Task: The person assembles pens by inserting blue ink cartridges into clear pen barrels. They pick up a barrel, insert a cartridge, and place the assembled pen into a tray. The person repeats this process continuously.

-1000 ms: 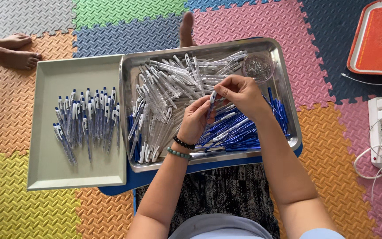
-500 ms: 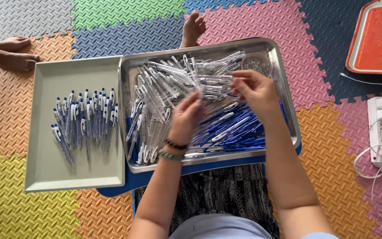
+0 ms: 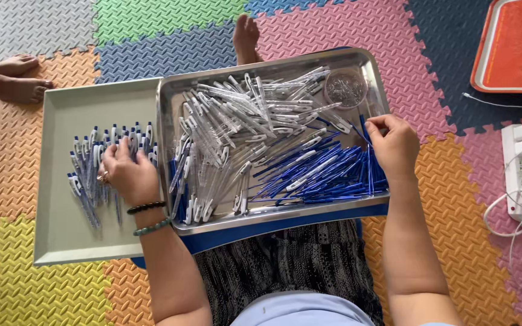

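Your left hand [image 3: 129, 175] lies spread, fingers apart, on the finished pens [image 3: 92, 172] in the grey tray [image 3: 61, 241], which has bare floor toward its near edge. Your right hand [image 3: 396, 145], fingers pinched together, touches blue refills [image 3: 327, 175] at the steel tray [image 3: 273, 214]'s right rim.

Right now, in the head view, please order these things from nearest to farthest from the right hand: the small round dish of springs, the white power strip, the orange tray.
From the right hand:
1. The round dish of springs, just up and left of it, inside the metal tray.
2. The white power strip, on the floor mats to the right.
3. The orange tray, at the top right corner.
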